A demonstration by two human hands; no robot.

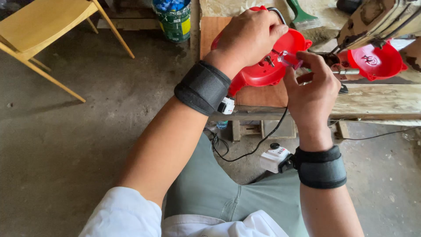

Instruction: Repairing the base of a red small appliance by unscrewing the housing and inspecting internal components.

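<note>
Presently, the left hand (pixel 247 37) lies curled over the top of a red round plastic housing (pixel 267 66) at upper centre of the frame, gripping it against the wooden board (pixel 210 30). Just right, the right hand (pixel 311 87) pinches a small red part (pixel 290 59) touching the housing's face. A red lid (pixel 377 61) sits at upper right.

Hidden and cut-off parts, from where I watch

My left hand (pixel 247 37) covers the top of the round red plastic housing (pixel 267 66), so I cannot see what lies beneath. The small red part (pixel 290 59) pinched in my right hand's fingers (pixel 307 57) is too small to identify. The yellow wooden chair (pixel 39 26) and green bucket (pixel 175 19) run off the top edge.
</note>
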